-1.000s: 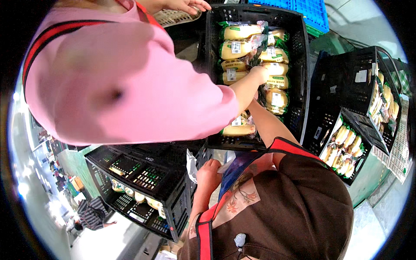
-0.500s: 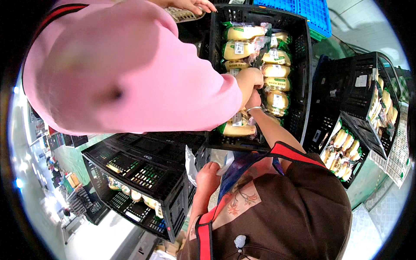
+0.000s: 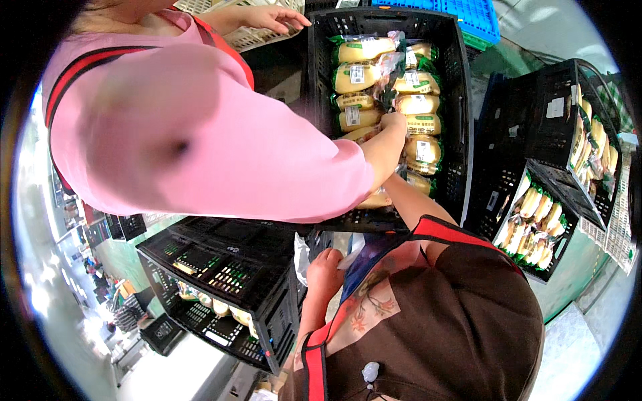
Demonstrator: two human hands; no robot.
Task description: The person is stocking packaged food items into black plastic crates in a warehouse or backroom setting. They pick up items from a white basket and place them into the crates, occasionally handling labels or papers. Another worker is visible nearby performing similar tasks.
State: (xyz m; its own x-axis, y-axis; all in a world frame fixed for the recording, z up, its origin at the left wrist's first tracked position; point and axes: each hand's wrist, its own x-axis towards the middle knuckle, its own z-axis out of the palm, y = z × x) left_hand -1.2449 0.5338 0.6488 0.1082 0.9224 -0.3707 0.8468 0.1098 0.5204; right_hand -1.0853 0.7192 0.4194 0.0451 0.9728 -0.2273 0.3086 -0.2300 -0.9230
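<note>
In the black crate (image 3: 467, 134) lie two rows of pale yellow, oblong packages (image 3: 353, 79) in clear and green wrap with white labels. My right forearm (image 3: 409, 206) reaches into the crate from the lower right. Its hand is hidden beneath the co-worker's forearm (image 3: 388, 148), so its fingers and any hold do not show. Outside the crate's near edge, my left hand (image 3: 324, 269) is closed, its fingers curled on white plastic sheeting (image 3: 304, 257). A co-worker in a pink sleeve (image 3: 267, 147) leans across from the left, one hand among the packages.
The co-worker's other hand (image 3: 277, 19) is by a beige basket (image 3: 249, 39) at the top. Slatted black crates (image 3: 221, 257) stand at the lower left. More black crates (image 3: 518, 134) with similar packages stand on the right, and blue crates (image 3: 445, 15) at the top.
The view has shifted slightly. The co-worker's forearm now covers my right hand, which showed closed before. My left hand stays in much the same place by the white plastic.
</note>
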